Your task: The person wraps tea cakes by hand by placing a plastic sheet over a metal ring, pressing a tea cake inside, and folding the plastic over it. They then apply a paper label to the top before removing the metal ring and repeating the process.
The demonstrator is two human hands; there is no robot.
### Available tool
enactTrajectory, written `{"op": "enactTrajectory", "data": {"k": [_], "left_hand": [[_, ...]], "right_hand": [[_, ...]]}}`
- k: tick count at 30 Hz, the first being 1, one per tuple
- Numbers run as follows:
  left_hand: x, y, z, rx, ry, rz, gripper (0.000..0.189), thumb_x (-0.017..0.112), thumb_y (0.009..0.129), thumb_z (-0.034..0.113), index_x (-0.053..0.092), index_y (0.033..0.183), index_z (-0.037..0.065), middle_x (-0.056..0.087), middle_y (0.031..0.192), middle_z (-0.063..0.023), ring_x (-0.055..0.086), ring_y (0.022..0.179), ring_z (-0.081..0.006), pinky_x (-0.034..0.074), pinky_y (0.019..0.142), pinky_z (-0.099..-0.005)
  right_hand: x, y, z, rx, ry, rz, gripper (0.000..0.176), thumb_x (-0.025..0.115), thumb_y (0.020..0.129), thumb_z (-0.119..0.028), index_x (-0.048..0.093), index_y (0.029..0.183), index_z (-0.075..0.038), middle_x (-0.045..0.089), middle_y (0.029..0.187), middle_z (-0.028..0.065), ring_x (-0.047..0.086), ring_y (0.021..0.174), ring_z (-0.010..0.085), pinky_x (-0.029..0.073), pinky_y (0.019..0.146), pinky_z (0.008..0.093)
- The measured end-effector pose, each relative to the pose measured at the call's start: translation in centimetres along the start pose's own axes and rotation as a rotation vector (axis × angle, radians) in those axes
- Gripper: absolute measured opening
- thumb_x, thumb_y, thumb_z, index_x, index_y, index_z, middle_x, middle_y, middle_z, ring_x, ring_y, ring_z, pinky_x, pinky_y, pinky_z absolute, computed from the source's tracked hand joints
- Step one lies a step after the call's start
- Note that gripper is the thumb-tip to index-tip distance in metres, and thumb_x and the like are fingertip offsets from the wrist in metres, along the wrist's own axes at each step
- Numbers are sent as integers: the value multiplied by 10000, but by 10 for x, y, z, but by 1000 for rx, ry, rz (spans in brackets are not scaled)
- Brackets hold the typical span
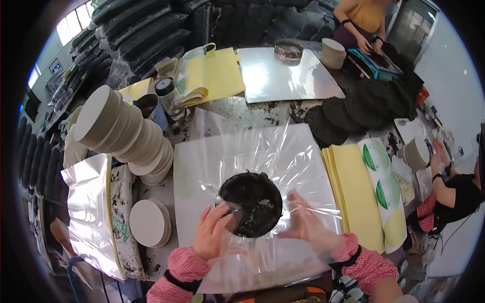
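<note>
A round black cake [250, 204] of dark, crumbly-edged material lies in the middle of a white board [192, 166]. Clear plastic film [252, 146] spreads wrinkled and shiny around it and over part of my hands. My left hand [214, 232] is at the cake's left edge, fingers bent and a little apart, fingertips overlapping the rim. On the other side, my right hand [309, 224] shows through the film, slightly blurred, with thumb and fingers spread apart just off the cake's right edge.
Stacked pale round discs [116, 126] lean at the left, above a shorter pile [150, 222]. Yellow sheets [353, 194] lie right of the board. Overlapping black cakes [353, 111] sit behind. Other people work at the back right [366, 30] and far right [449, 192].
</note>
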State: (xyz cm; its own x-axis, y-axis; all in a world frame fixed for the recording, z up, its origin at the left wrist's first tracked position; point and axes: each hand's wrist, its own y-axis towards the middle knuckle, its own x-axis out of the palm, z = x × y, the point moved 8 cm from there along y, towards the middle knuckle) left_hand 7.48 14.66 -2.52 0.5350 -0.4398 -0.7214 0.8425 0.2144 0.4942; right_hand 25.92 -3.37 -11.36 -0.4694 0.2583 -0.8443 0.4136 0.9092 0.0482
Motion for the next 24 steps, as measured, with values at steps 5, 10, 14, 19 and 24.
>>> {"op": "enactTrajectory", "data": {"k": [5, 10, 14, 19, 24], "left_hand": [[49, 10, -21, -234, 13, -86, 274, 766, 754, 300, 631, 792, 65, 643, 895, -78, 582, 1023, -306, 343, 1083, -536], [53, 4, -14, -230, 283, -136, 263, 783, 708, 195, 656, 887, 50, 628, 938, -96, 572, 1037, -313, 355, 1083, -507], [1, 38, -10, -373, -335, 118, 604, 860, 650, 133, 582, 1177, 38, 560, 1179, -174, 535, 1161, -348, 394, 1058, -445], [48, 43, -5, -234, -125, 10, 463, 828, 736, 141, 603, 1124, 27, 576, 1191, -180, 556, 1148, -391, 470, 956, -463], [50, 46, -3, -321, -109, 13, 450, 833, 739, 173, 614, 1101, 20, 577, 1157, -186, 561, 1130, -378, 465, 964, -444]], "right_hand": [[16, 10, -9, 128, 569, 232, 1324, 910, 619, -466, 135, 1469, 191, 316, 1475, 371, 378, 1377, 403, 346, 1133, 412], [-46, 59, -103, -156, 316, 436, 863, 835, 716, -200, 397, 1430, 7, 512, 1397, 206, 476, 1293, 414, 372, 1126, 437], [-12, 61, -87, -279, 223, 257, 659, 804, 717, -133, 565, 1324, -39, 601, 1274, 150, 533, 1228, 356, 412, 1082, 463], [-44, 58, -90, -357, 591, 91, 358, 682, 746, -7, 628, 1097, -48, 661, 1080, 132, 605, 1106, 314, 472, 990, 409], [-52, 93, 7, 384, 1050, 695, 500, 645, 902, -283, 547, 1314, -18, 609, 1222, 153, 568, 1175, 225, 446, 999, 377]]}}
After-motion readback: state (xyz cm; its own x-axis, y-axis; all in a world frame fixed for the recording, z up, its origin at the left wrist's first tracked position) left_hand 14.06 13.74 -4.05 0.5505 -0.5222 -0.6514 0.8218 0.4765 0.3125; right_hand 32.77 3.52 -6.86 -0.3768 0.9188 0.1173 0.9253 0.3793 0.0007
